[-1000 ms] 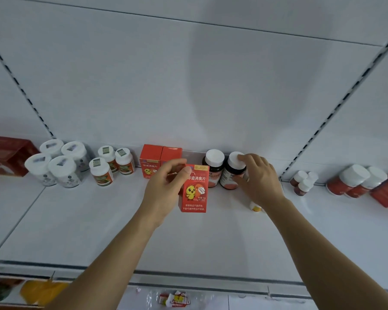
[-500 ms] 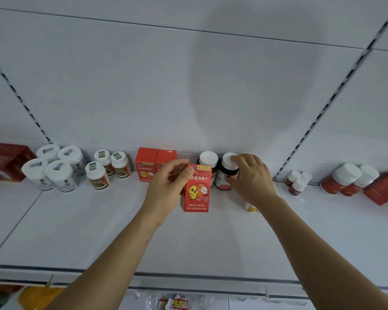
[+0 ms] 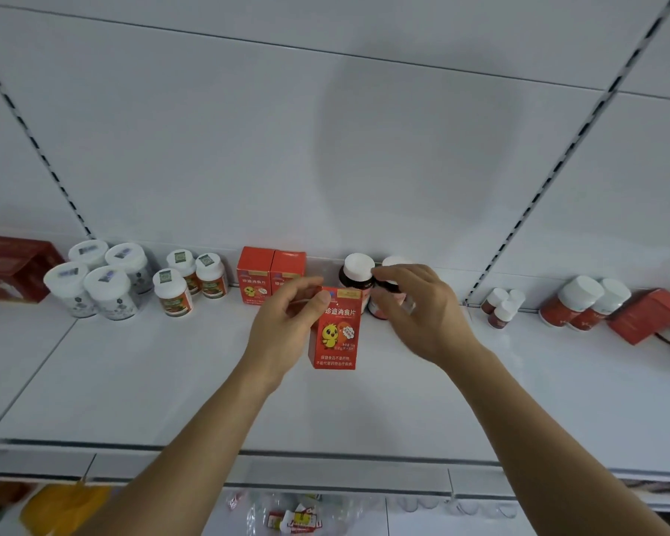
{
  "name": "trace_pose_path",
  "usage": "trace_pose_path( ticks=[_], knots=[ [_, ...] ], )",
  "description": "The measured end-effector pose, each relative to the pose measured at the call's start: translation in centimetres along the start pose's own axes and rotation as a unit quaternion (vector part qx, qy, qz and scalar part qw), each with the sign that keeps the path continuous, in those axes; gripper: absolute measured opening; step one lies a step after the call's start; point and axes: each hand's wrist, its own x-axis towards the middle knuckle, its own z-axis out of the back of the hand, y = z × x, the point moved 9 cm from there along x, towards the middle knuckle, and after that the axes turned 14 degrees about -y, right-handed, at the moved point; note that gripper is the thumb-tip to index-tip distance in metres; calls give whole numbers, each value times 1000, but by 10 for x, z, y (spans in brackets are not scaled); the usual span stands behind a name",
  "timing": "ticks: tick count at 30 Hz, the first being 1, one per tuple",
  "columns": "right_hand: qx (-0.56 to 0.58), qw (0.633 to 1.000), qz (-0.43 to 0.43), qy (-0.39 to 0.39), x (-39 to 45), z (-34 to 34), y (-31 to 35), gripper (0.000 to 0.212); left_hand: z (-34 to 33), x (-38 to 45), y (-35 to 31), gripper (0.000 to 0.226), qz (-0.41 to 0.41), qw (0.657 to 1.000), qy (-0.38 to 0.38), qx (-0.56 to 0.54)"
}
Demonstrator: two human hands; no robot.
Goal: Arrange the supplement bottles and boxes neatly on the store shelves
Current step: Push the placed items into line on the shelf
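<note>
My left hand (image 3: 283, 326) grips a red box with a yellow chick (image 3: 332, 334) by its upper left side; the box stands upright on the white shelf (image 3: 163, 384). Just behind it stands a dark bottle with a white cap (image 3: 358, 269). My right hand (image 3: 422, 311) curls its thumb and fingers round the neck of a second dark bottle (image 3: 387, 299), which it mostly hides. Two matching red boxes (image 3: 270, 278) stand side by side against the back wall, left of the bottles.
At the back left are several white jars (image 3: 93, 282), three small green-labelled bottles (image 3: 188, 278) and a large red box (image 3: 12, 265). At the right stand small white-capped bottles (image 3: 501, 303), two red bottles (image 3: 581, 299) and a tilted red box (image 3: 646, 315).
My right hand has shifted from resting on the bottle's cap to wrapping round its neck. My left hand keeps hold of the chick box, nearly in place.
</note>
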Motion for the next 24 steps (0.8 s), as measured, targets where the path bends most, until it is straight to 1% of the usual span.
trace_pose_path(
  ticks=[2, 3, 5, 8, 13, 15, 17, 20, 22, 24],
  knots=[
    [41, 993, -49, 95, -8, -16, 10, 32, 7, -5, 3, 19, 1, 1000, -3, 6],
    [54, 987, -59, 137, -12, -24, 16, 32, 10, -8, 4, 21, 3, 1000, -4, 13],
    [66, 977, -60, 194, -17, -38, 25, 30, 18, -14, 4, 25, 2, 1000, -5, 31],
    [76, 965, -86, 238, -18, -51, 29, 25, 28, -20, 1, 28, -4, 999, -15, 50],
    [144, 943, -115, 279, -21, -66, 39, 22, 46, -29, 1, 35, -10, 998, -30, 55],
    [148, 943, -108, 278, -20, -76, 44, 25, 55, -31, 2, 39, -16, 998, -36, 58],
    [139, 954, -78, 254, -18, -87, 51, 30, 68, -28, 1, 40, -29, 994, -54, 85],
    [114, 970, -27, 212, -17, -107, 59, 32, 96, -20, 1, 33, -59, 981, -103, 155],
    [97, 977, -8, 189, -16, -123, 63, 32, 115, -14, 3, 37, -78, 968, -129, 202],
    [69, 983, 7, 169, -14, -139, 65, 32, 130, -8, 5, 42, -94, 955, -131, 250]
  ],
)
